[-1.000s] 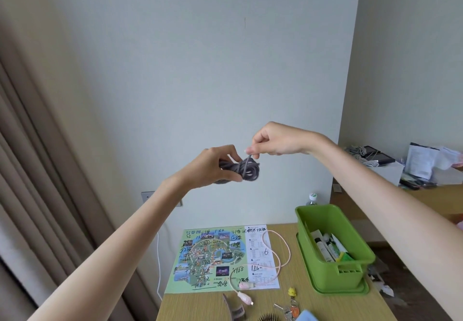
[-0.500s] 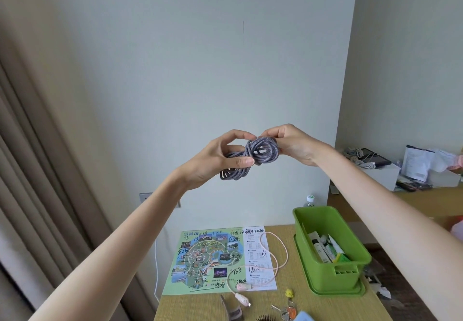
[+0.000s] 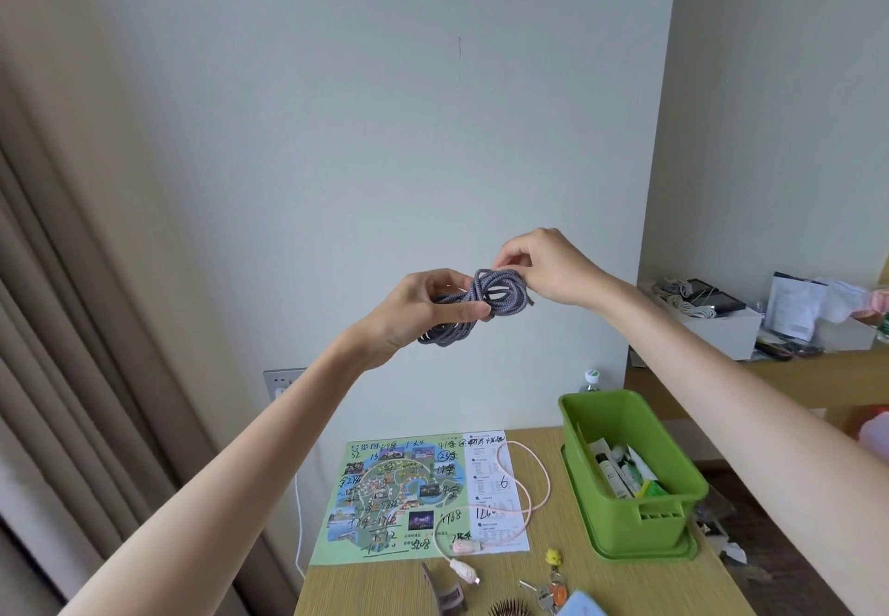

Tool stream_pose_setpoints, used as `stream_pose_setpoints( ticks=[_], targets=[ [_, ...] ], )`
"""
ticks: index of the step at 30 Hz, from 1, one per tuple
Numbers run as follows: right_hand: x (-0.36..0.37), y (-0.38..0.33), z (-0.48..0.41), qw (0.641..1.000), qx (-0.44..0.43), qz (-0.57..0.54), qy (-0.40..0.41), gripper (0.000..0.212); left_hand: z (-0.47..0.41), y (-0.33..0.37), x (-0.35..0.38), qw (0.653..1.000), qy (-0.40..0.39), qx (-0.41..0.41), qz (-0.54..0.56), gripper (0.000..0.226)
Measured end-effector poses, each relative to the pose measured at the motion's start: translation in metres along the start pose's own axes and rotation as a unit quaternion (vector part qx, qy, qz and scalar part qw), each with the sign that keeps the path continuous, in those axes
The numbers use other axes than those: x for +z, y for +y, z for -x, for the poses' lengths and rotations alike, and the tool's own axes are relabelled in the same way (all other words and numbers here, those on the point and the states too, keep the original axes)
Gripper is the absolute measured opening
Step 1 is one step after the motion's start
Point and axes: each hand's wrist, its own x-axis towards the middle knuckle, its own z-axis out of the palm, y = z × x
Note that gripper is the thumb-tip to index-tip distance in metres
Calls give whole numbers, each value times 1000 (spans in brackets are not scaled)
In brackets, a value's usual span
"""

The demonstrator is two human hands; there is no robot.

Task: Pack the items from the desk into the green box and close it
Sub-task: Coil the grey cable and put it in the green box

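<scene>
- A coiled grey braided cable [image 3: 474,293] is held in mid-air above the tabletop [image 3: 365,586], in front of the pale wall. Its long axis slopes from lower left up to upper right, and a loose end pokes out to the right.
- The left hand [image 3: 418,310] wraps thumb and fingers [image 3: 469,311] around the bundle's lower-left part.
- The right hand [image 3: 553,269] pinches the top loop at the upper-right end with its fingertips.
- Below and to the right, the green box [image 3: 640,526] stands open on a matching green base [image 3: 620,555]. Bottles and tubes [image 3: 613,468] lie inside.
- A pink cable [image 3: 527,495] lies looped across a printed map [image 3: 409,495] just left of the box.
</scene>
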Motion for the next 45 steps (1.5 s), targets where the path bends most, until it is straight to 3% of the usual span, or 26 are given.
stream_pose_setpoints(
  ticks=[3,8,12,17,28,32,34,37,41,45],
  targets=[
    [0,0,0,997,40,-66,18,13,-2,-1,-1,1000,17,-5,13,8],
    [2,-9,-1,984,83,-160,12,10,-5,-5,-2,1000,7,-11,-18,31],
    [0,-9,0,955,115,-272,-17,9,-5,-4,-2,1000,-7,-5,-26,29],
    [6,-9,-3,927,171,-331,-36,8,-4,-4,-4,999,-29,-4,-41,26],
    [9,-6,-8,887,290,-343,-110,9,-7,-10,-5,994,-21,9,-108,16],
    [9,-6,-9,892,313,-296,-135,7,-6,-13,0,990,-9,20,-140,15],
    [9,-5,-7,891,311,-298,-143,14,-5,-15,1,993,0,19,-116,16],
    [10,-8,-3,887,305,-308,-160,7,-3,-16,0,997,9,13,-79,18],
    [15,-8,0,893,294,-318,-121,8,-3,-17,0,998,27,18,-56,18],
    [24,-5,5,915,261,-306,-10,8,-4,-21,2,996,45,19,-81,12]
  ],
)
